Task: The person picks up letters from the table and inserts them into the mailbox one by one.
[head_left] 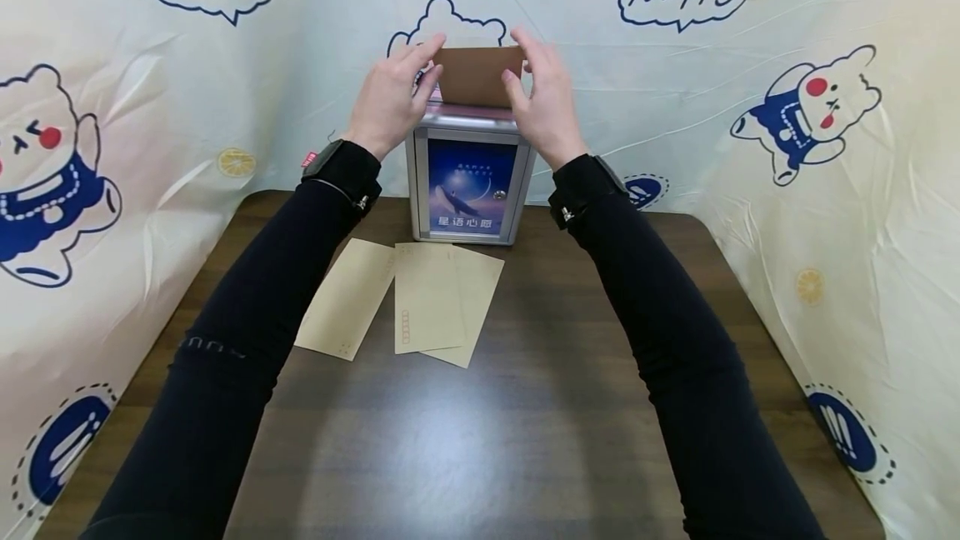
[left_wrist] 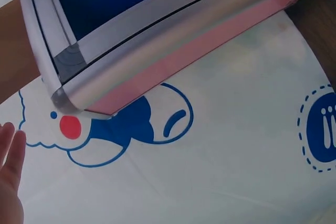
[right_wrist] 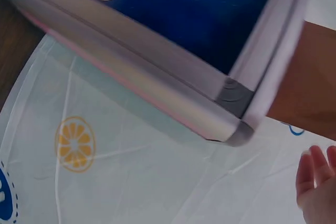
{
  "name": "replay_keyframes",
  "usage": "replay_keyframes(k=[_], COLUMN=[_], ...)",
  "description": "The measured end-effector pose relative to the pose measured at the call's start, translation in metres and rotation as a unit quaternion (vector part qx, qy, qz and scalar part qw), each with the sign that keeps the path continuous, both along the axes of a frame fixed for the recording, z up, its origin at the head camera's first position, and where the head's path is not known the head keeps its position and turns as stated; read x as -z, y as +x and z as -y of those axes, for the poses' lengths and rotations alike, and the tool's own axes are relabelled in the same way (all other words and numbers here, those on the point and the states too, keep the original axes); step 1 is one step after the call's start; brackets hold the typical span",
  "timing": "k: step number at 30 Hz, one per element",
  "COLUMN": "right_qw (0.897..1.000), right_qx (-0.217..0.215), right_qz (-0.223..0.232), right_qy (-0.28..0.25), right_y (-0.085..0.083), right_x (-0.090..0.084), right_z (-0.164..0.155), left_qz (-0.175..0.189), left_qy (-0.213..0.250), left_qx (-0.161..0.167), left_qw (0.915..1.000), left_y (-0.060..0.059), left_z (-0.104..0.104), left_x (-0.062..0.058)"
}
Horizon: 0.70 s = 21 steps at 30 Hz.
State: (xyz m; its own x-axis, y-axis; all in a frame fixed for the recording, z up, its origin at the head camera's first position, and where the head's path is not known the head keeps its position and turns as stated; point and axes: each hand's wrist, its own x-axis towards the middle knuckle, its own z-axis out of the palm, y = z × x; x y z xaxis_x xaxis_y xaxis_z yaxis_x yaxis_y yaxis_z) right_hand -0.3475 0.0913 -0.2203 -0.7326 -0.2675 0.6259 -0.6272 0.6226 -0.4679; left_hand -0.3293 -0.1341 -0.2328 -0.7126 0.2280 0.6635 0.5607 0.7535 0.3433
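A silver-framed metal box (head_left: 414, 182) with a blue whale picture and a small round lock on its door stands at the back of the table. From its top rises a brown envelope (head_left: 476, 77), upright, its lower part hidden. My left hand (head_left: 386, 102) is at the envelope's left edge, fingers extended and thumb apart. On the other side my right hand (head_left: 546, 102) mirrors it, the thumb overlapping the envelope's face in the head view. In the right wrist view a gap shows between the fingers (right_wrist: 315, 169) and the brown envelope (right_wrist: 307, 80).
Several tan envelopes lie on the dark wooden table (head_left: 450, 448) in front of the box: one envelope (head_left: 348, 298) at the left, and another envelope (head_left: 427, 298) partly covering a third at the right. A printed cloth (head_left: 675, 123) with bears hangs around the table.
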Motion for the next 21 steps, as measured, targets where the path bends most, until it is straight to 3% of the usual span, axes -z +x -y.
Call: replay_keyframes(k=[6, 8, 11, 13, 15, 21], right_qw=[0.998, 0.992, 0.975, 0.964, 0.959, 0.96], right_qx=[0.052, 0.085, 0.117, 0.124, 0.122, 0.113], right_qz=[0.025, 0.062, 0.124, 0.155, 0.164, 0.157], right_qy=[0.03, 0.07, 0.142, 0.178, 0.197, 0.204], right_y=[-0.003, -0.002, 0.0, 0.001, 0.002, 0.004], right_x=[0.0, -0.001, 0.001, 0.006, 0.011, 0.022], right_z=[0.0, 0.0, 0.0, 0.001, 0.003, 0.004], left_qz=[0.042, 0.065, 0.101, 0.122, 0.131, 0.131], left_qy=[-0.013, -0.041, -0.091, -0.122, -0.142, -0.146], left_qx=[-0.004, -0.014, -0.03, -0.041, -0.045, -0.042], left_qw=[0.999, 0.997, 0.9903, 0.9842, 0.9801, 0.9797], left_y=[-0.002, -0.003, -0.003, -0.002, -0.002, -0.003], left_z=[-0.006, -0.008, -0.01, -0.011, -0.01, -0.006], left_x=[0.0, 0.001, 0.004, 0.006, 0.009, 0.013])
